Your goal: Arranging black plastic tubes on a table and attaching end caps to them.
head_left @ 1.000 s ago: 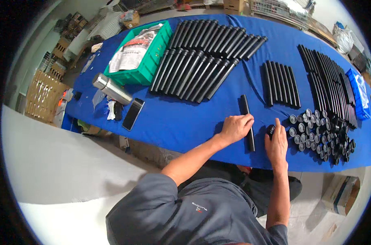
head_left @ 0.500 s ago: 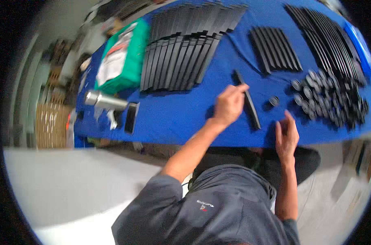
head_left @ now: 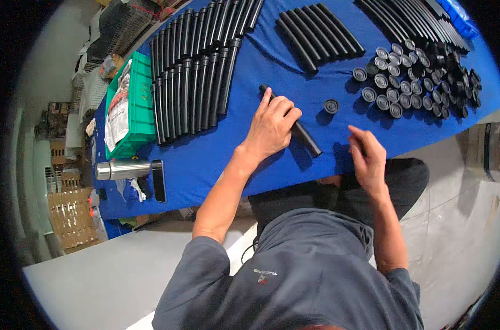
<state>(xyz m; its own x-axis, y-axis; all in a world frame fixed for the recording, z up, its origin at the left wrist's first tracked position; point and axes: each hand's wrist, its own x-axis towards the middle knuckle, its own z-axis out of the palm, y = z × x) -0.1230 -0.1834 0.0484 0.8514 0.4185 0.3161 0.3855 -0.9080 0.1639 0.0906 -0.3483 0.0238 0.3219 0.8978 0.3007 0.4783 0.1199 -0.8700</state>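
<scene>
Under my left hand (head_left: 269, 127) lies a black plastic tube (head_left: 308, 141), slanting on the blue cloth. The hand's fingers are closed around it, with the index finger stretched along toward the far end. The tube's near end sticks out to the right of the hand. My right hand (head_left: 367, 158) hovers by the table's near edge with nothing visible in it, its index finger extended and the others loosely curled. Between the hands and farther off sits a single round black cap (head_left: 331, 106), touched by neither.
A heap of black caps (head_left: 393, 94) spreads at the right. Bare tubes (head_left: 321, 36) lie in a row behind, with more tubes (head_left: 404, 22) far right. Capped tubes (head_left: 187, 99) fill the left, beside a green crate (head_left: 143, 99), a steel flask (head_left: 123, 169) and a phone (head_left: 159, 181).
My view has turned, shifting the table's things in the picture. My left hand has gone from a fingertip hold to lying over the tube. My right hand's fingers have curled more.
</scene>
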